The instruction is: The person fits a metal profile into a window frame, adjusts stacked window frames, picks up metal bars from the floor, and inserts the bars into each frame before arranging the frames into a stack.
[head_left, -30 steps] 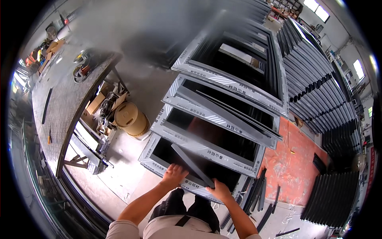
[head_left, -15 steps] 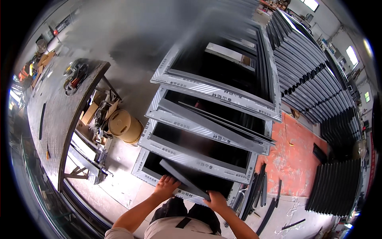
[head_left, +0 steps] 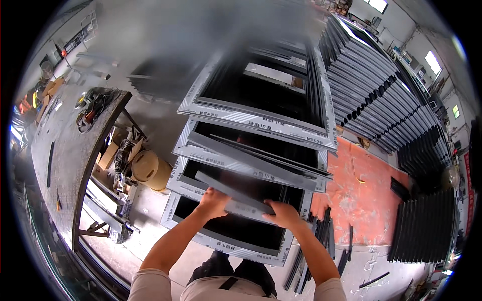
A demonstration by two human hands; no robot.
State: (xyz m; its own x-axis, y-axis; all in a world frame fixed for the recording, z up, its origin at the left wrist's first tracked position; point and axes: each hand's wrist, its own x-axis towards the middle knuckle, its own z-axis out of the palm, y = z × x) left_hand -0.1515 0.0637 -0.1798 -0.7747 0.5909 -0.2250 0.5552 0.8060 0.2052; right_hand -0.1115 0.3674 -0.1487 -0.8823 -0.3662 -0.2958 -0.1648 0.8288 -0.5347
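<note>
Between my two hands is a flat grey metal profile strip (head_left: 241, 198), slanting down from left to right. My left hand (head_left: 213, 202) grips it near its left part, and my right hand (head_left: 282, 213) closes on its right end. Under it lie rectangular grey window frames (head_left: 231, 246) with dark openings, overlapping like steps that climb away from me. Their rails carry printed film. The strip is over the second frame from me; whether it touches that frame I cannot tell. Another long grey strip (head_left: 241, 158) lies slanted across the frame beyond.
To the left stands a worktable (head_left: 65, 150) with a corded power tool (head_left: 91, 114) and a screwdriver (head_left: 58, 202). A round tan drum (head_left: 146, 168) is beside it. Tall stacks of frames (head_left: 371, 85) fill the right. Dark profiles (head_left: 324, 233) lie on the floor by an orange-red sheet (head_left: 346, 190).
Both hands have carried the strip forward, from above the nearest frame to over the second one. My arms are stretched further out. The view has shifted slightly.
</note>
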